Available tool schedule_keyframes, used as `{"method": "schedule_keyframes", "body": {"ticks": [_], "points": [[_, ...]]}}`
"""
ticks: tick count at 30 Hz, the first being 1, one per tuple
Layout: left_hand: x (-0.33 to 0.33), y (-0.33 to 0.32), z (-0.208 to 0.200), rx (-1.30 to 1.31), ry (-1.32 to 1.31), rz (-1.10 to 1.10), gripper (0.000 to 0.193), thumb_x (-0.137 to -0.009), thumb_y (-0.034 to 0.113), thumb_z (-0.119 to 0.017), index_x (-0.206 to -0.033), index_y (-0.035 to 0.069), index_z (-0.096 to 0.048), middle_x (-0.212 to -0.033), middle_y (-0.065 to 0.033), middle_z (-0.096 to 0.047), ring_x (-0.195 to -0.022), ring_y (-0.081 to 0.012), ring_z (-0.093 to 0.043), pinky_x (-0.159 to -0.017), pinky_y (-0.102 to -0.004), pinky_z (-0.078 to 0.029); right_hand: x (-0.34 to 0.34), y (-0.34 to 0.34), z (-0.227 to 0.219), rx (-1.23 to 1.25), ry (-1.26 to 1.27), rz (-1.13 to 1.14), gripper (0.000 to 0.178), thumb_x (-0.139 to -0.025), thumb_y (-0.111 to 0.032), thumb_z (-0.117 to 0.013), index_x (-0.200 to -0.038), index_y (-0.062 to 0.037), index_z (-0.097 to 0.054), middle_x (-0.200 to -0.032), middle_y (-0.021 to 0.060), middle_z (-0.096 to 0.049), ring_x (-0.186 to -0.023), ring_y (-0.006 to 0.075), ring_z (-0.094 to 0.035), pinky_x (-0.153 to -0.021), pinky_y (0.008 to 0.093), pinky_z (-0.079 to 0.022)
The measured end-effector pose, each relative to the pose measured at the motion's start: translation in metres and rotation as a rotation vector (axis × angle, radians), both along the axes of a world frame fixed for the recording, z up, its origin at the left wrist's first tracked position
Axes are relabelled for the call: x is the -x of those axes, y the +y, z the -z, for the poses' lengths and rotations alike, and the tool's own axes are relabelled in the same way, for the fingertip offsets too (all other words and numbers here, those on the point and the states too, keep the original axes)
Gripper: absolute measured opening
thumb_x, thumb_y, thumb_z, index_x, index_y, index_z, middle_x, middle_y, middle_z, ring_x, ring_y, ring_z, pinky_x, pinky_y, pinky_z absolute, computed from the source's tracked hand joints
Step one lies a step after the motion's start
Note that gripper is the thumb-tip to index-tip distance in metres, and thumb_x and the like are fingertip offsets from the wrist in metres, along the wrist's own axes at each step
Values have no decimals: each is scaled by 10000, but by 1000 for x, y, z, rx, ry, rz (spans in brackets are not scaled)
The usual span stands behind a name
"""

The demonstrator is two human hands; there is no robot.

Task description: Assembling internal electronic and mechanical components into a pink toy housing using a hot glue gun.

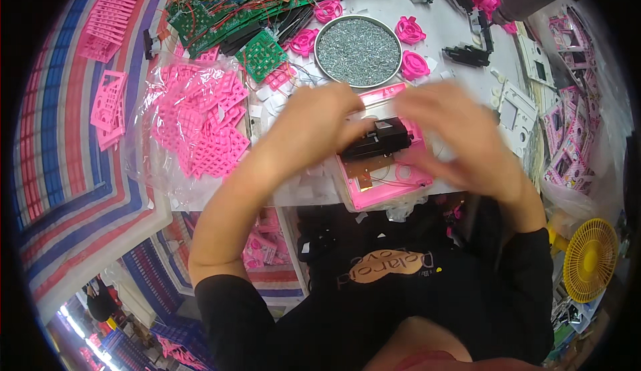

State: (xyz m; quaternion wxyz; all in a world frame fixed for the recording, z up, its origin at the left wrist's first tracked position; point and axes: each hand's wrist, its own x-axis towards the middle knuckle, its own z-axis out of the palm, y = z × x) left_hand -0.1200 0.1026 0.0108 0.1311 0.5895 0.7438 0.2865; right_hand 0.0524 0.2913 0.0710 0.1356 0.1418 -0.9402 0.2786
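Note:
A pink plastic casing (pixel 360 196) lies at the table's front edge, in front of my chest. Inside it sits a black box-shaped mechanism (pixel 377 139), with a brown board (pixel 369 170) and thin wires on the near side. My left hand (pixel 322 118) is bent over the casing's left side, its thumb against the mechanism's top edge and its fingers by the far end of the casing. On the right side, my right hand (pixel 454 130) is smeared by motion, its fingers over the casing's right edge. Whether they grip anything is not visible.
Behind the casing stands a round tray (pixel 316 54) of small screws, ringed by pink round parts (pixel 415 65). Green circuit boards (pixel 217 24) with wires pile up at the back left. A bag of pink grilles (pixel 197 117) lies left. White panels (pixel 517 114) and a yellow fan (pixel 590 261) are right.

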Motion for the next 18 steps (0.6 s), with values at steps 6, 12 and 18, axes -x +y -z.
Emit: {"method": "schedule_keyframes", "body": {"ticks": [6, 12, 18], "points": [[47, 52, 27, 35, 463, -152, 190, -877, 284, -726, -839, 99, -724, -863, -79, -677, -897, -276, -649, -812, -467, -458, 33, 101, -20, 488, 758, 452, 410, -926, 40, -578, -1329, 75, -515, -1216, 205, -650, -1120, 294, -633, -1002, 419, -519], [46, 64, 33, -31, 548, -145, 232, -906, 330, -698, -791, 130, -724, -823, -34, -677, -866, -254, -650, -826, -454, -420, 114, 96, -18, 832, 398, 184, 541, -956, -160, -724, -1430, -19, -504, -995, 8, -676, -868, 102, -638, -770, 278, -524], [61, 73, 51, -51, 489, -112, 265, -900, 363, -694, -756, 142, -723, -781, -19, -675, -825, -258, -655, -820, -457, -395, 116, 70, -40, 827, -43, 93, 488, -902, -125, -748, -1338, -7, -564, -922, 8, -661, -785, 102, -637, -699, 268, -506]]}}
